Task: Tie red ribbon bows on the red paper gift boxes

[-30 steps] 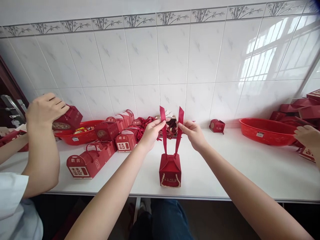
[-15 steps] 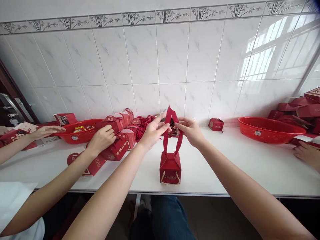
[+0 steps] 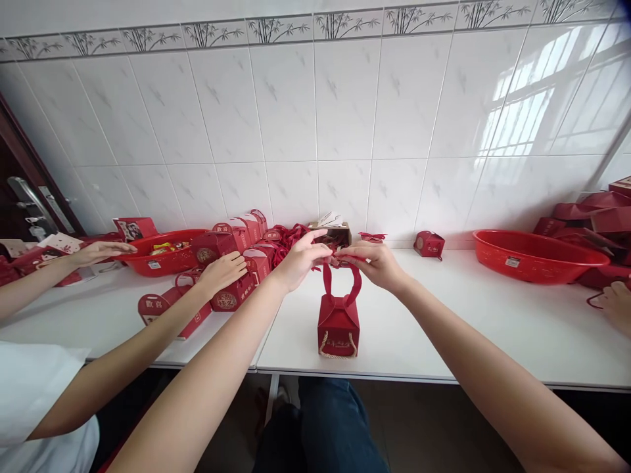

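A small dark-red gift box (image 3: 338, 322) with a beige rope handle on its front stands upright near the table's front edge. Red ribbon (image 3: 355, 284) rises in two strands from its top. My left hand (image 3: 304, 259) pinches one strand between thumb and fingers, index finger stretched out above. On the other side my right hand (image 3: 372, 261) has its fingers closed on the second strand. The two hands almost meet above the box, and the ribbon ends between them are partly hidden. Behind them is an open box (image 3: 340, 234) with pale cards sticking out.
Several red boxes (image 3: 231, 289) and a heap of red ribbons (image 3: 288, 240) lie left. A co-worker's hand (image 3: 221, 276) touches the boxes. Red basins (image 3: 537, 256) stand on both sides. A small red box (image 3: 428, 244) sits by the wall. Another person's hand (image 3: 618, 305) is far right.
My hands have come down and the raised ribbon loop has dropped between them. The co-worker's hand at left has moved right onto the boxes. The view has shifted slightly.
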Action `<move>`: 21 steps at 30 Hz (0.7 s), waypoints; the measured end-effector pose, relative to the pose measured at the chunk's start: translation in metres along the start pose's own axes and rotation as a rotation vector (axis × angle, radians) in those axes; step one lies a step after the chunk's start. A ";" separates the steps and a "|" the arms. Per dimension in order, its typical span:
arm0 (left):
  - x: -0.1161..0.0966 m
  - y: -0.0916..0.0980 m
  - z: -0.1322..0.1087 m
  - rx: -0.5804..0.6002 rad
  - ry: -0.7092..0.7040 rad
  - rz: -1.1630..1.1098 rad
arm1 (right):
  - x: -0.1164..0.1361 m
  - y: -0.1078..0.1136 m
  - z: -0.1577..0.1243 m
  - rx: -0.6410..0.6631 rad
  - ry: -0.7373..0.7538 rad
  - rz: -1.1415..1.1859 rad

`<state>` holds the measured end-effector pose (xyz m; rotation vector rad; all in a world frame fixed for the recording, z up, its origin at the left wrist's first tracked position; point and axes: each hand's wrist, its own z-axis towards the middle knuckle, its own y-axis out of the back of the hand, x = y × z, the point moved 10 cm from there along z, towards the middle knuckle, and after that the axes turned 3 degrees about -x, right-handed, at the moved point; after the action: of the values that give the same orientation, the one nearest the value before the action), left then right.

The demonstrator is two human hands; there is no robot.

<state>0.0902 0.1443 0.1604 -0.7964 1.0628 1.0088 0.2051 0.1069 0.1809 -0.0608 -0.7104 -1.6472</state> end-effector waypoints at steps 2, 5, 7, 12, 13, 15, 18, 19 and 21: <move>0.006 0.003 0.001 -0.020 0.048 -0.114 | 0.010 0.001 -0.002 0.015 0.152 -0.247; 0.013 -0.002 0.001 -0.001 0.104 -0.224 | 0.014 -0.001 -0.006 0.032 0.257 -0.508; 0.015 -0.006 -0.001 0.027 0.105 -0.230 | 0.014 -0.002 -0.008 0.031 0.275 -0.595; -0.009 0.001 -0.013 -0.060 -0.213 0.281 | 0.007 0.007 -0.016 -0.083 0.210 -0.497; -0.018 0.004 -0.018 -0.104 -0.309 0.427 | 0.003 0.012 -0.020 -0.131 0.169 -0.453; -0.032 0.014 -0.030 -0.207 -0.457 0.647 | -0.009 0.026 -0.033 -0.243 0.054 -0.378; -0.034 0.046 -0.045 -0.353 -0.516 0.809 | -0.040 0.047 -0.069 -0.362 -0.203 -0.327; -0.029 0.060 -0.049 -0.378 -0.499 0.834 | -0.053 0.054 -0.085 -0.377 -0.303 -0.326; -0.009 0.088 -0.058 -0.383 -0.434 0.847 | -0.078 0.067 -0.124 -0.382 -0.492 -0.345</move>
<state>-0.0120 0.1210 0.1469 -0.3660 0.8277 2.0449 0.3271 0.1139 0.0751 -0.6677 -0.7916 -2.1141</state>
